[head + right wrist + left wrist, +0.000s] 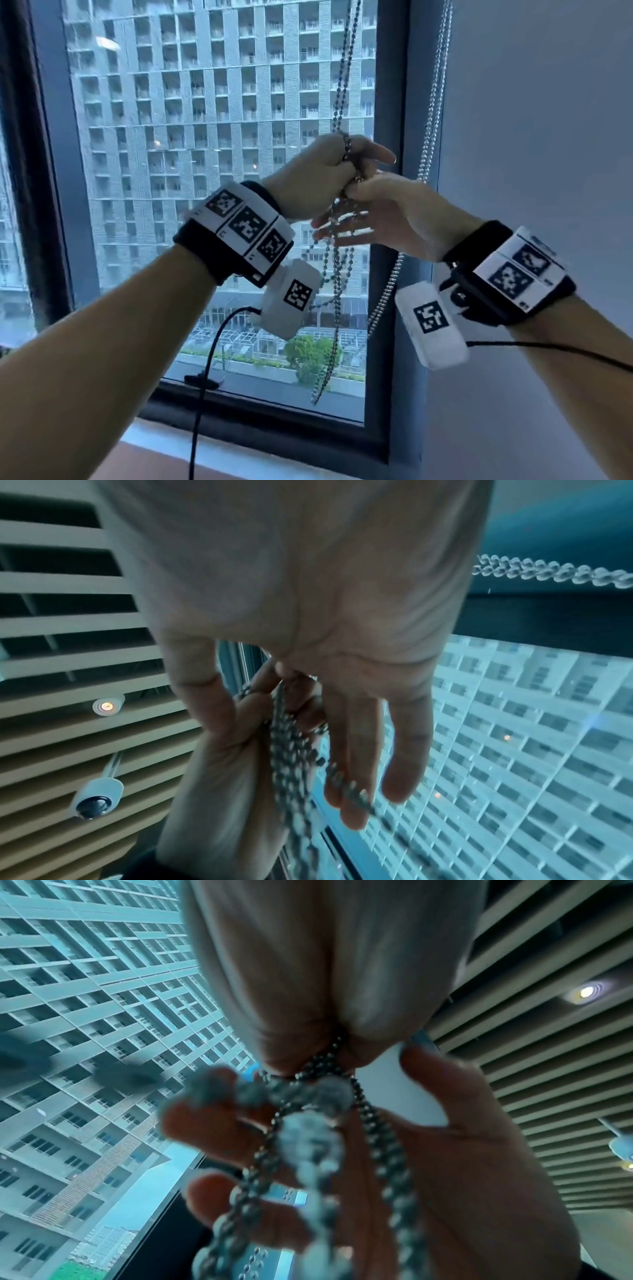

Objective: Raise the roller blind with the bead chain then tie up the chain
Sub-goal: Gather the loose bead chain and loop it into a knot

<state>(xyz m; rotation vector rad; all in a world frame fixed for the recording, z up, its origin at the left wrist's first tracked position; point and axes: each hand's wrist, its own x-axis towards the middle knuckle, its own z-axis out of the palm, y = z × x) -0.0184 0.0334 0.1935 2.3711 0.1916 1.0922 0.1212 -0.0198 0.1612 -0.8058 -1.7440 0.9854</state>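
**Both hands on the bead chain at the window**

I have my left hand [317,171] raised in front of the window [219,171], fingers curled into a fist around the bead chain [337,267]. The chain comes down from above, out of view, and wraps over my knuckles. My right hand [383,212] sits just below and to the right of the left, the two touching. Its thumb and forefinger pinch the chain where it leaves my left fist, while the other fingers [329,228] stretch out straight and loosely apart towards the left. From my left wrist I see several strands bunched together at the pinch, crossing my right palm. Below my hands the strands hang in long loops in front of the glass, their lowest point near the bottom of the window frame [387,240].

A second chain [430,113] hangs to the right, beside the wall [534,120], apart from my hands. Outside stands a tall apartment block [191,102].
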